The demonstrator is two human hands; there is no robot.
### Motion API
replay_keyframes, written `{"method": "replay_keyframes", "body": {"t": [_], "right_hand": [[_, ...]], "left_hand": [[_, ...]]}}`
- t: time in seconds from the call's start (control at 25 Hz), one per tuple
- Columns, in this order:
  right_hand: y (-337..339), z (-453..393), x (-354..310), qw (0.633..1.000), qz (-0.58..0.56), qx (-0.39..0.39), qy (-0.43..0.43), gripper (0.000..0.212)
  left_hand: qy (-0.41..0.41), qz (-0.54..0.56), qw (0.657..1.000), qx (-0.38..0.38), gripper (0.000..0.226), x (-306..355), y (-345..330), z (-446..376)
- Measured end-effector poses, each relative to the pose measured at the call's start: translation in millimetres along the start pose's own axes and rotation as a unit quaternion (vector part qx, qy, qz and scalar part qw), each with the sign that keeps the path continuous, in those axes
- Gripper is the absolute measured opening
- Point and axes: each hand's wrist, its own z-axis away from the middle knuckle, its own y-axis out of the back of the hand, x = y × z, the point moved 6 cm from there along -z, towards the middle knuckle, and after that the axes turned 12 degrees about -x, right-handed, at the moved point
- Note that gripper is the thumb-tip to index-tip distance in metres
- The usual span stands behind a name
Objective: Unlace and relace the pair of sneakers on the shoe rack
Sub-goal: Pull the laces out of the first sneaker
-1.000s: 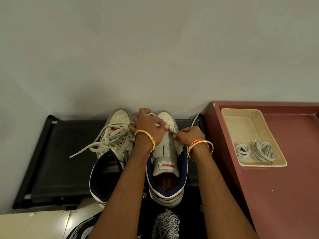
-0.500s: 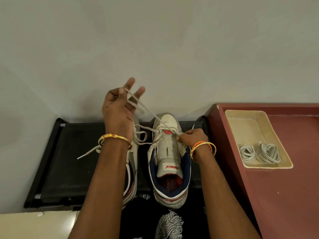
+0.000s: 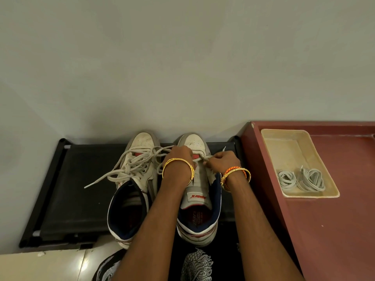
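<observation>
Two white high-top sneakers with navy collars stand side by side on a black shoe rack (image 3: 60,199), toes toward the wall. The left sneaker (image 3: 134,179) carries a loose heap of grey lace (image 3: 129,169). On the right sneaker (image 3: 197,199), most of the tongue is bare, and a lace runs across near the toe. My left hand (image 3: 180,157) is curled over that lace at the lowest eyelets. My right hand (image 3: 223,161) pinches the lace at the shoe's right side. Both wrists wear bangles.
A maroon cabinet top (image 3: 334,230) adjoins the rack on the right. On it sits a cream tray (image 3: 284,147) holding two coiled grey laces (image 3: 302,179). A plain wall rises right behind the shoes. Pale floor tile (image 3: 40,266) shows at the lower left.
My left hand, raised high with the lace half a second ago, has dropped back onto the right sneaker's toe end. The right hand stayed at the eyelets.
</observation>
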Motion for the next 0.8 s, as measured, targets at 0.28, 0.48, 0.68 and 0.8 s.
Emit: {"method": "replay_keyframes", "body": {"t": [0.28, 0.48, 0.68, 0.8], "right_hand": [[2.6, 1.1, 3.6, 1.0, -0.017, 0.014, -0.021, 0.02], [1.9, 0.9, 5.0, 0.999, -0.032, 0.002, -0.021, 0.017], [0.0, 3.7, 2.4, 1.0, -0.002, 0.016, -0.004, 0.01], [-4.0, 2.8, -17.9, 0.993, 0.047, 0.034, 0.106, 0.021]], "left_hand": [[-0.108, 0.171, 0.967, 0.155, 0.022, -6.3, 26.5, 16.1], [-0.16, 0.449, 0.797, 0.371, 0.016, -36.2, 70.3, 57.5], [-0.212, 0.729, 0.544, 0.358, 0.016, -74.2, 131.2, 91.2], [-0.051, 0.631, 0.726, 0.269, 0.011, -70.7, 110.4, 85.8]]}}
